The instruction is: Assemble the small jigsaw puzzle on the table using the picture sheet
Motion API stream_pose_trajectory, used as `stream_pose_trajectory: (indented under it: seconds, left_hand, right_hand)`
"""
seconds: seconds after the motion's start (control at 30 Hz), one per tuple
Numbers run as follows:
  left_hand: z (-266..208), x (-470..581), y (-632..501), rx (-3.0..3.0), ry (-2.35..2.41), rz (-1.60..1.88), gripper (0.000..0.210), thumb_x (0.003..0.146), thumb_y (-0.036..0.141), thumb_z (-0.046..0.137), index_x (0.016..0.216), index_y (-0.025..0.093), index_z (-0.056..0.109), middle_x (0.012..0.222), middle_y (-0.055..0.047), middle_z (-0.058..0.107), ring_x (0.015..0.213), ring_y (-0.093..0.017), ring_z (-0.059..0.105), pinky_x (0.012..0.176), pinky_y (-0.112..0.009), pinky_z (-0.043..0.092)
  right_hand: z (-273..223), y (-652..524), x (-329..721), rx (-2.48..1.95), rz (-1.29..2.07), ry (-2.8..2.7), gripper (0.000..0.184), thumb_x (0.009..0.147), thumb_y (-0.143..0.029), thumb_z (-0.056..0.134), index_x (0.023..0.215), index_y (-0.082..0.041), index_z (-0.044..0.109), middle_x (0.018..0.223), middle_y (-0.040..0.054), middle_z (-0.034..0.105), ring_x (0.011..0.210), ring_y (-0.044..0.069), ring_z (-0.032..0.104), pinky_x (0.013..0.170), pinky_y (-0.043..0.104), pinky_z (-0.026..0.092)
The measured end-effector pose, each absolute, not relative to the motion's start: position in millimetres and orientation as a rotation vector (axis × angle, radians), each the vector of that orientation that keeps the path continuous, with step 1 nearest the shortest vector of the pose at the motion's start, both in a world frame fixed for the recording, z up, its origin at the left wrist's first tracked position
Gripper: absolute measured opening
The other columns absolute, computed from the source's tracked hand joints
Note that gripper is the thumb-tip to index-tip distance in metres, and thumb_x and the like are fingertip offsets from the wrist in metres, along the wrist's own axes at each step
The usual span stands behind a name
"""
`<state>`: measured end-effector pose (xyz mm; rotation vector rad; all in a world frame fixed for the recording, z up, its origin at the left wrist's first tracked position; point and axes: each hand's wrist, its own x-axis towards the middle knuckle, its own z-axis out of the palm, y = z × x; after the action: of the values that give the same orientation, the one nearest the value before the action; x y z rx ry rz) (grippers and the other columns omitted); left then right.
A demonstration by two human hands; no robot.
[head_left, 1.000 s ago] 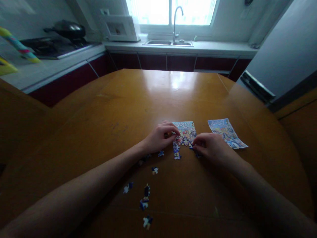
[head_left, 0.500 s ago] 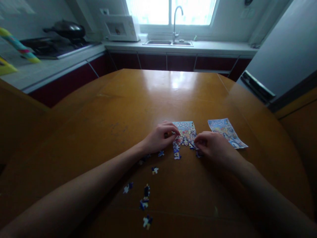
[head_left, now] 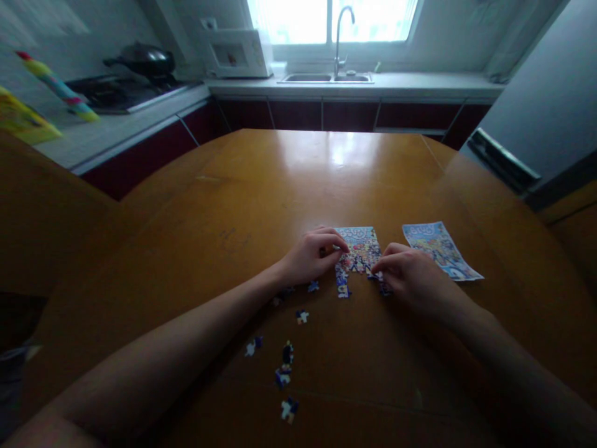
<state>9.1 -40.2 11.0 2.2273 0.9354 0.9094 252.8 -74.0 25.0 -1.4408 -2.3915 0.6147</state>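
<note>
A partly assembled jigsaw puzzle (head_left: 359, 246) with a busy, colourful picture lies on the table, its lower edge uneven with a gap in the middle. My left hand (head_left: 314, 254) rests at its left edge, thumb and fingertips curled close together on the border. At the lower right corner, my right hand (head_left: 410, 270) has thumb and forefinger pinched on a puzzle piece, mostly hidden by the fingers. Loose puzzle pieces (head_left: 302, 317) lie near my left forearm, with several more toward the table's near side, such as a joined strip (head_left: 288, 353).
Right of the puzzle lies a printed reference sheet (head_left: 438, 246), slightly curled. Everything rests on a large wooden table (head_left: 261, 186). Beyond it are a counter with a sink (head_left: 308, 78), a stove with a black pan (head_left: 147, 60), and a fridge (head_left: 536, 106) at right.
The view has shifted slightly, moving everything a little to the right in the picture. My right fingertips have shifted slightly at the puzzle's lower right edge; my left hand stays put.
</note>
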Motion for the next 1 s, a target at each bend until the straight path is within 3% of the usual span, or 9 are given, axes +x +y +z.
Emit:
stream_pose_trajectory:
  seconds: [0.33, 0.73, 1.0]
  left_hand:
    - [4, 6, -35, 1.99, 1.002, 1.005, 0.016, 0.085, 0.017, 0.057, 0.089, 0.015, 0.072, 0.088, -0.006, 0.068, 0.07, -0.011, 0.056, 0.062, -0.024, 0.045]
    - [7, 5, -34, 1.859, 1.039, 1.065, 0.015, 0.086, 0.02, 0.058, 0.087, 0.013, 0.07, 0.084, -0.006, 0.069, 0.07, -0.011, 0.059, 0.061, -0.023, 0.047]
    - [3, 6, -32, 1.845, 1.026, 1.07, 0.015, 0.085, 0.02, 0.058, 0.086, 0.013, 0.071, 0.083, -0.005, 0.069, 0.065, -0.009, 0.056, 0.059, -0.021, 0.045]
  right_hand:
    - [30, -80, 244, -1.333, 0.588, -2.259, 0.022, 0.083, -0.013, 0.054, 0.085, -0.02, 0.074, 0.085, 0.0055, 0.064, 0.069, 0.016, 0.059, 0.064, 0.031, 0.046]
    - [35, -121, 209, -0.961, 0.805, -2.3, 0.021, 0.09, -0.012, 0.05, 0.098, -0.019, 0.068, 0.094, 0.0067, 0.061, 0.082, 0.017, 0.057, 0.073, 0.03, 0.047]
    - [24, -170, 174, -0.627, 0.88, -2.568, 0.014, 0.093, -0.017, 0.053, 0.088, -0.019, 0.066, 0.087, 0.005, 0.059, 0.077, 0.016, 0.05, 0.068, 0.029, 0.042]
